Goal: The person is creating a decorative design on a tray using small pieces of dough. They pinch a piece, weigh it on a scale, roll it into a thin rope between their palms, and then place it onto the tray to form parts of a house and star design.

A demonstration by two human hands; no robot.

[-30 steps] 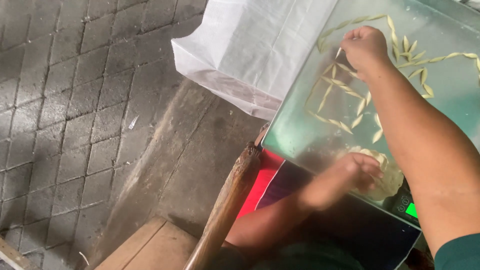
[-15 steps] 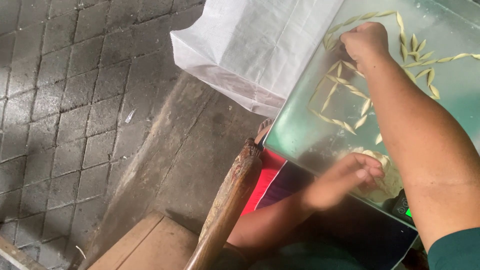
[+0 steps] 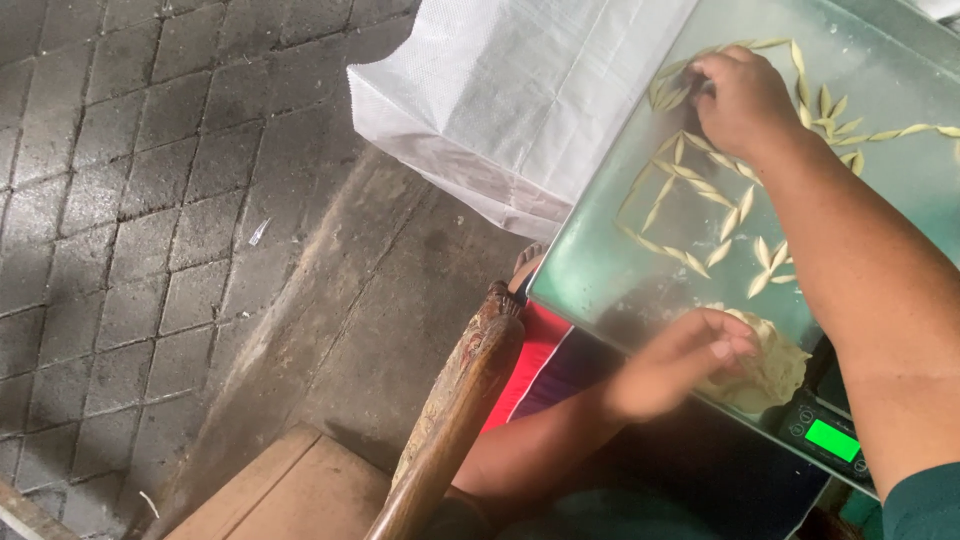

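Note:
A shiny metal tray (image 3: 600,270) lies tilted across my lap. Several thin, pointed strips of pale dough (image 3: 690,215) are laid out on it in lines. My right hand (image 3: 740,100) reaches to the far part of the tray, fingers curled down on a cluster of strips there. My left hand (image 3: 680,360) rests at the tray's near edge, fingertips pinching at a lump of pale dough (image 3: 765,370). Whether either hand holds a separate piece is hard to tell.
A white woven sack (image 3: 510,100) lies beyond the tray. A worn wooden chair arm (image 3: 455,420) and a wooden board (image 3: 290,495) stand at lower left. A small device with a green lit screen (image 3: 830,438) sits under the tray's near corner. Grey paving bricks (image 3: 130,200) cover the ground.
My right hand has shifted slightly along the far strips. My left hand has moved a little right, onto the dough lump.

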